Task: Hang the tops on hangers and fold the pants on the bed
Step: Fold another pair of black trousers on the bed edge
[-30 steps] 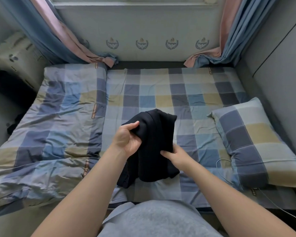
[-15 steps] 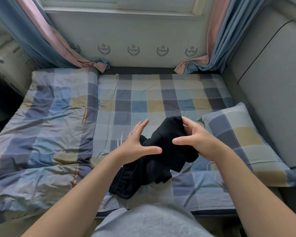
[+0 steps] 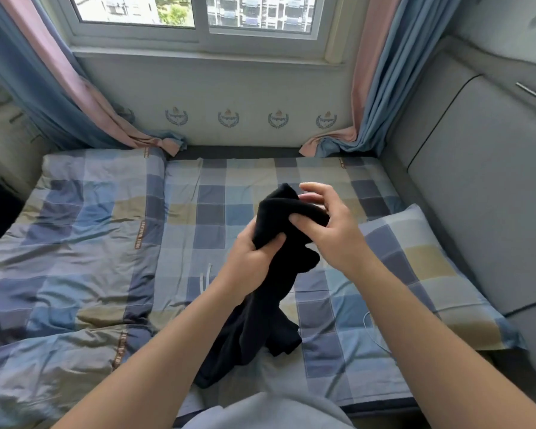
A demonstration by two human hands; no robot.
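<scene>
- Head view: the left hand (image 3: 254,253) and the right hand (image 3: 333,232) hold one black garment (image 3: 269,305) above the middle of the bed (image 3: 229,193).
- Left hand: fingers (image 3: 271,244) are curled round a bunched part of the cloth and grip it. The hand sits below and to the left of the right hand.
- Right hand: the thumb (image 3: 300,219) and the lower fingers pinch the upper fold of the cloth. The index finger is raised and does not touch the cloth.
- Black garment: the upper part is bunched between the two hands. The rest hangs down, and its lower end lies crumpled on the checked sheet at the near edge of the bed. Whether it is a top or pants cannot be told.
- Bed surface: a checked quilt (image 3: 74,243) lies rumpled over the left half. A checked pillow (image 3: 421,267) lies at the right side, against a grey padded panel (image 3: 477,181).
- Small items: two short white cords (image 3: 206,275) lie on the sheet just left of the left wrist. A thin white cable (image 3: 372,332) lies on the sheet near the right forearm.
- Far side: a window (image 3: 198,17) stands above the far wall, with blue and pink curtains (image 3: 43,88) at its left and right. Their lower ends rest at the far edge of the bed.
</scene>
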